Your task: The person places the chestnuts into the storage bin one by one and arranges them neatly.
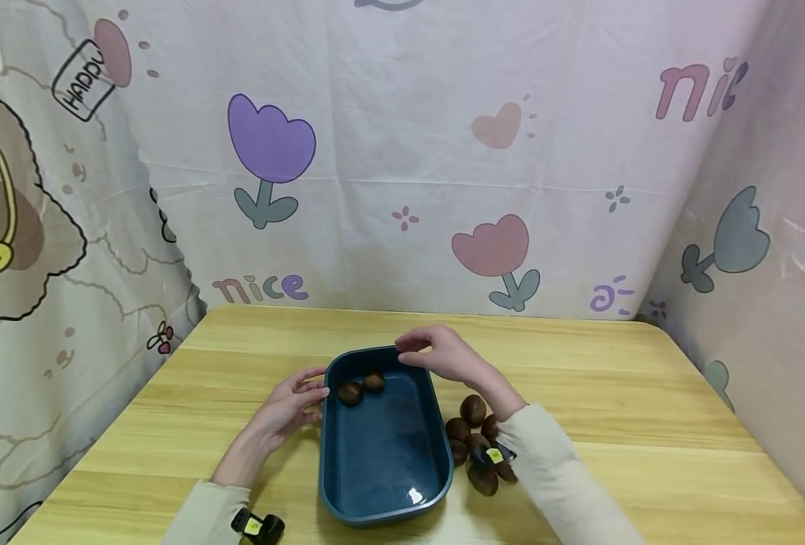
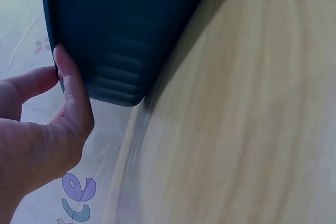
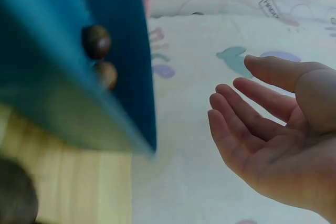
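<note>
A deep blue rectangular tray stands on the table. Two glossy brown, nut-like balls lie inside near its far left corner. At the left side my left hand holds the rim, thumb at the edge and a finger along the outer wall. Over the far right corner, my right hand hovers with loosely bent fingers and nothing in them. The right wrist view shows this hand apart from the tray, palm visible. More brown balls sit in a cluster right of the tray, partly hidden by the right sleeve.
The light wooden table reaches back to a patterned cloth, which also hangs at both sides. Each wrist carries a small black camera. A dark cable shows at the lower left.
</note>
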`<state>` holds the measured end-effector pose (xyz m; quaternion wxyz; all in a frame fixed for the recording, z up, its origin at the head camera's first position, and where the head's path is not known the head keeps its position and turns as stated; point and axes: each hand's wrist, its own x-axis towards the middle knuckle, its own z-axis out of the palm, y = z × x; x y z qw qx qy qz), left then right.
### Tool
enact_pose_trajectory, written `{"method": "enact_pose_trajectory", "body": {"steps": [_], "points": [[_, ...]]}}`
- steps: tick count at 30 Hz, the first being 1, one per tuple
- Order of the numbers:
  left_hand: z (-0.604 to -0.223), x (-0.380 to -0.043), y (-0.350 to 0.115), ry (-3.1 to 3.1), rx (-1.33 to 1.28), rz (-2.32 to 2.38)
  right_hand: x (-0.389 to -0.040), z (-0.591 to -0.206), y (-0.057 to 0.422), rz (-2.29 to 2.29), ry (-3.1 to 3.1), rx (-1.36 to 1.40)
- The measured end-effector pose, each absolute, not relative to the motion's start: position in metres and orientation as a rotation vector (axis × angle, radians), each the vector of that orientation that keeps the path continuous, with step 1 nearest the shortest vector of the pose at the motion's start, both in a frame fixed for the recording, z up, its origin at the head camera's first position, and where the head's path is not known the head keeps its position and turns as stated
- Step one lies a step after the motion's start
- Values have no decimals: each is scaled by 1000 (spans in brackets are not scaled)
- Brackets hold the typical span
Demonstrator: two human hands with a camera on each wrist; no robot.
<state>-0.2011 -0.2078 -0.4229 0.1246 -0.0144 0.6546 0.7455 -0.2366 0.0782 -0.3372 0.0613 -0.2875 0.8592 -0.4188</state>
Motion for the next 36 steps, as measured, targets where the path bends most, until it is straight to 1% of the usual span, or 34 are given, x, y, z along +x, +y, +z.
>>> {"method": "enact_pose_trajectory", "body": {"steps": [4, 12, 17, 25, 36], "points": [[-422, -201, -208, 1902, -22, 2177, -237, -349, 97, -1273, 2609, -846], [-422, -201, -208, 1908, -24, 2167, -241, -377, 135, -1352, 2540, -688], [-423, -202, -208, 1911, -20, 2167, -242, -391, 155, -1326, 2496, -651], [-423, -201, -208, 1900, -9, 2174, -242, -408, 178, -1236, 2452, -684], [-423, -200, -209, 1900, -16, 2175, -242, -416, 187, -1238, 2338, -788]]}}
